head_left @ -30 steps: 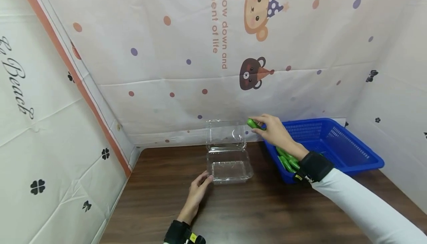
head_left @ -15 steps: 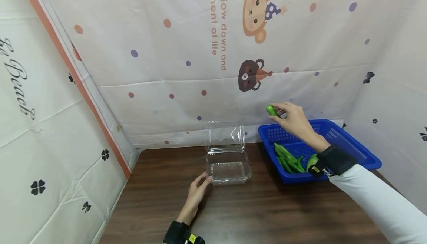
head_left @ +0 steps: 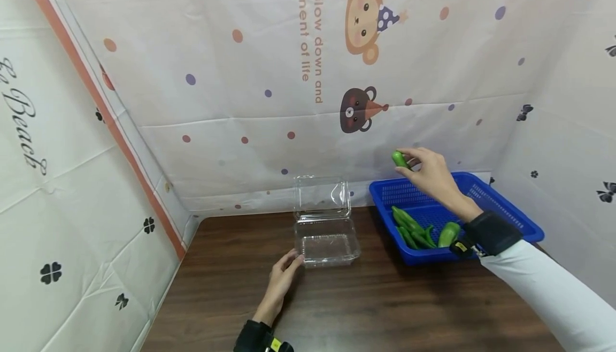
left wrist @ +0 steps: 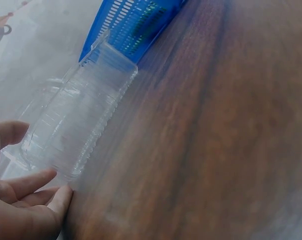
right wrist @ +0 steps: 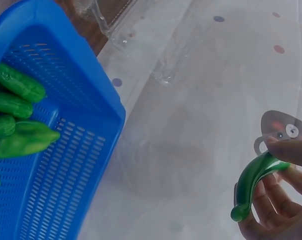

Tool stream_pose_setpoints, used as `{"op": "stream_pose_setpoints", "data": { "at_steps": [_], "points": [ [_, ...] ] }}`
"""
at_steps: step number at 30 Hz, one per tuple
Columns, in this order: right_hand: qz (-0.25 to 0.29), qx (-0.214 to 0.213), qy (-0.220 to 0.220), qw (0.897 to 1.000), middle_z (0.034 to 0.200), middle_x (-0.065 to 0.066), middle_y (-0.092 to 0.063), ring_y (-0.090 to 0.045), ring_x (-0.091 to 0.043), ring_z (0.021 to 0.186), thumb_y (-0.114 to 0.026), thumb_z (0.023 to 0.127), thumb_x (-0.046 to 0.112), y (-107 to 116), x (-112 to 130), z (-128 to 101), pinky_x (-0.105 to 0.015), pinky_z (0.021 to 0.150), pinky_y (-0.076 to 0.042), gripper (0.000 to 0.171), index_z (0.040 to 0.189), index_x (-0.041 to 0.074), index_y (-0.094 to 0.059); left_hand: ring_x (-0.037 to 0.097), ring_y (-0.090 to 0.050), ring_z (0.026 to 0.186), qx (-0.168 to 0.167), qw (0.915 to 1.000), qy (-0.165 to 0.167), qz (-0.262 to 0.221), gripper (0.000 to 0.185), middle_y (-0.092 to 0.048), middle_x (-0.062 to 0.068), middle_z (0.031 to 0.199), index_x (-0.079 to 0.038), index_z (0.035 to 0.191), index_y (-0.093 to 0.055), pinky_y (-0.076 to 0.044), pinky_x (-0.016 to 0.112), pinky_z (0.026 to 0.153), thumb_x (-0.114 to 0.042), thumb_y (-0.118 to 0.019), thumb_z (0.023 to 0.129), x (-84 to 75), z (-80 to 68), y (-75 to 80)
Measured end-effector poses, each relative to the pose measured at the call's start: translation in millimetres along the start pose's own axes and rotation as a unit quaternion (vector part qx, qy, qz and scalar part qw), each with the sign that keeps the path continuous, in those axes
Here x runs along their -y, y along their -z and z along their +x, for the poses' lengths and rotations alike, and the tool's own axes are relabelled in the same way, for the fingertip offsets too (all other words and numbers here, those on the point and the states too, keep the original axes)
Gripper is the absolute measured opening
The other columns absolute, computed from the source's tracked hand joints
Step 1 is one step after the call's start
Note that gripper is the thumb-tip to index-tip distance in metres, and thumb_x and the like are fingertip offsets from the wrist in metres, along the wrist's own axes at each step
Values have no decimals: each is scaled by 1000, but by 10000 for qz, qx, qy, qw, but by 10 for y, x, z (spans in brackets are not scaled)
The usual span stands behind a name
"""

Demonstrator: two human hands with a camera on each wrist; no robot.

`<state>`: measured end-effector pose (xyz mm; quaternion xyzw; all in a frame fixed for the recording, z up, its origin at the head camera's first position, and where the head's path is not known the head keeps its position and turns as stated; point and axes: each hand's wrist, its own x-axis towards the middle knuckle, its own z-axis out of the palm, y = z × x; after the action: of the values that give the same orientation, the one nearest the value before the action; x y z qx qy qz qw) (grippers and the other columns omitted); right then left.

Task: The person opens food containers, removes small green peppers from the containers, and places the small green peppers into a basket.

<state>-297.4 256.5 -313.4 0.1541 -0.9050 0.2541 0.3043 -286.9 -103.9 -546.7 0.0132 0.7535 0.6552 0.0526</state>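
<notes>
In the head view my right hand (head_left: 428, 175) is raised above the back left of the blue basket. Between its thumb and fingers it pinches a glossy, curved green pepper (right wrist: 253, 185), its blunt end pointing left in the head view. A clear plastic clamshell box (head_left: 327, 242) stands on the table with its lid tilted up against the backdrop. Nothing shows inside its tray. My left hand (head_left: 281, 282) is at the box's near left corner, fingers rather straight and touching or nearly touching the wall; the left wrist view shows thumb and fingers (left wrist: 36, 182) spread apart there.
The blue perforated basket (head_left: 510, 213) stands on the right. In its left part lie several green vegetables (head_left: 411, 226), long and pepper-like, and a thicker green one (head_left: 449, 234). The brown wooden table (head_left: 231, 282) ends at a printed cloth backdrop (head_left: 216, 165).
My right hand has moved right and up, from beside the box lid to above the basket, still pinching the green pepper. The left hand and the box stay in place.
</notes>
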Motion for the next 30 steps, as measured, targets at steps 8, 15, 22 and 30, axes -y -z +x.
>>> {"op": "stream_pose_setpoints", "data": {
  "at_steps": [8, 15, 22, 30],
  "points": [
    [-85, -132, -82, 9998, 109, -31, -69, -70, -44, 91, -75, 93, 7, 52, -83, -47, -58, 77, -58, 44, 134, -5, -62, 43, -41, 145, 20, 10000, -9, 22, 65, -49, 23, 154, -3, 149, -51, -40, 60, 116, -45, -63, 101, 21, 15, -18],
    [-106, -216, -200, 9995, 105, -30, -70, -70, -44, 88, -75, 92, 5, 93, -184, -108, -56, 73, -58, 47, 135, -5, -60, 43, -43, 144, -4, 10000, 42, 72, 63, -52, 22, 151, -3, 148, -52, -41, 59, 115, -43, -63, 101, 39, 19, -60],
    [-84, -206, -336, 9992, 105, -31, -70, -70, -44, 87, -73, 94, 8, 90, -272, -148, -46, 68, -59, 45, 134, -5, -59, 42, -44, 144, 8, 9999, -14, 108, 63, -50, 21, 154, -3, 148, -53, -43, 57, 114, -45, -63, 101, 15, -2, -37],
    [-57, -146, -429, 9990, 105, -33, -68, -69, -45, 87, -73, 94, 10, 85, -362, -205, -50, 70, -59, 45, 133, -8, -58, 41, -43, 144, 12, 9999, -47, 117, 63, -49, 20, 155, -4, 148, -53, -42, 58, 115, -45, -62, 101, 3, -3, -11]
  ]
}}
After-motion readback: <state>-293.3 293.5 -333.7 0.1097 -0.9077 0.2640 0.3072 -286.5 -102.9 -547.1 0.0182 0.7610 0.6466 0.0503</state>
